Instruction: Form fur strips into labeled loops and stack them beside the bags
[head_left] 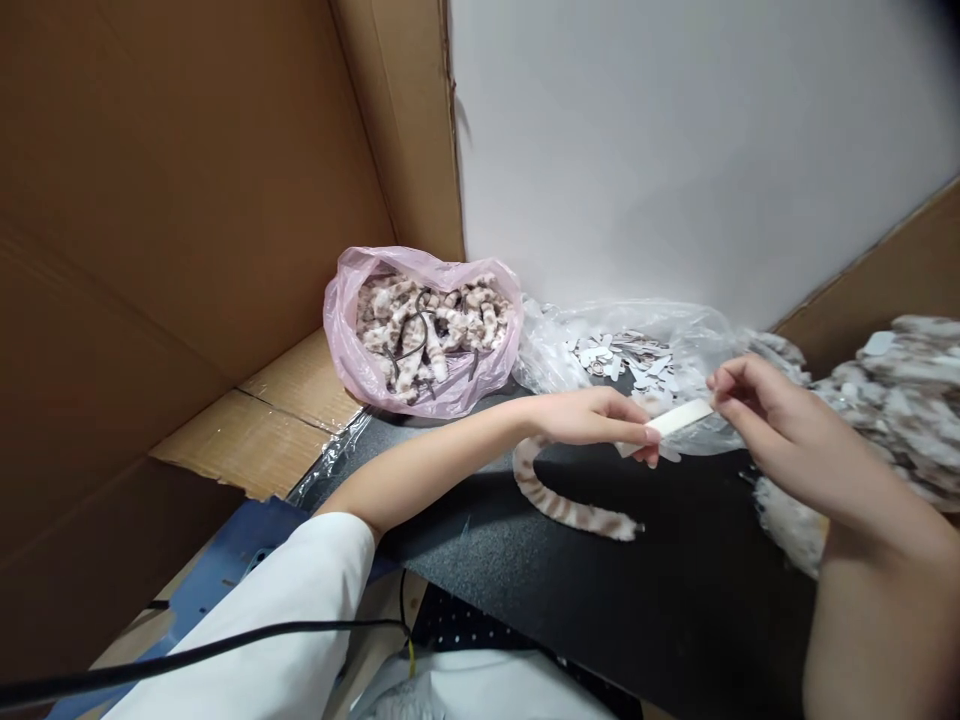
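Note:
A flat white strip point(681, 418) is stretched between my two hands above the dark table point(697, 590). Its left end is pinched between the thumb and fingers of my left hand point(600, 418). At the strip's right end, the thumb and forefinger of my right hand point(772, 415) are pressed together on it. Below my left hand, a curved plush tail point(581, 512) with pale fur and brown stripes lies on the table. My left hand partly covers the tail's upper end.
A pink plastic bag point(341, 345) at the back holds several plush pieces with black cords. Beside it, a clear plastic bag point(544, 350) contains small white flat pieces point(656, 370). Striped plush point(900, 410) is heaped at right. Cardboard point(187, 200) walls the left; a black cable point(247, 640) crosses low.

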